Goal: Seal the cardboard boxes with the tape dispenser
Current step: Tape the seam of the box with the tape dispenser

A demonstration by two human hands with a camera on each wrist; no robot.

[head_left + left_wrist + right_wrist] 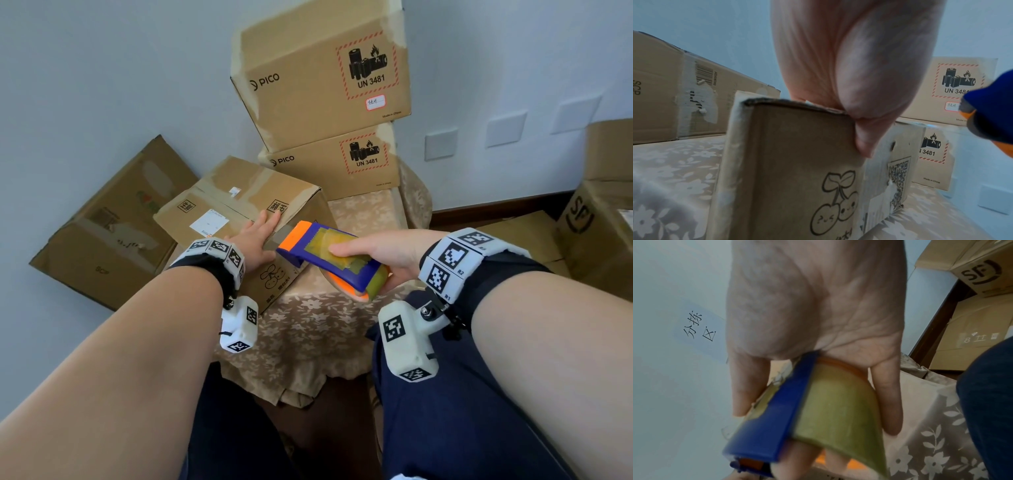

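Cardboard box steadied under one hand, tape dispenser held in the other, on a floral-cloth surface.

Item: cherry-print cardboard box (239,205), tilted on the surface (308,329), top flaps closed, old tape marks and a white label on top. Left hand (255,236) lies flat on the lid near its right edge, fingers straight, thumb (865,142) hooked over the box's corner. Right hand (380,253) grips the blue-and-orange tape dispenser (329,260), thumb on top and fingers (890,399) wrapped along the tape roll (838,402); its orange nose is just beside the box's near right edge, whether touching cannot be told. Behind: two stacked PICO boxes (325,85) marked UN 3481. Left: a large tilted box (113,226) against the wall. Right: an SF box (596,219).
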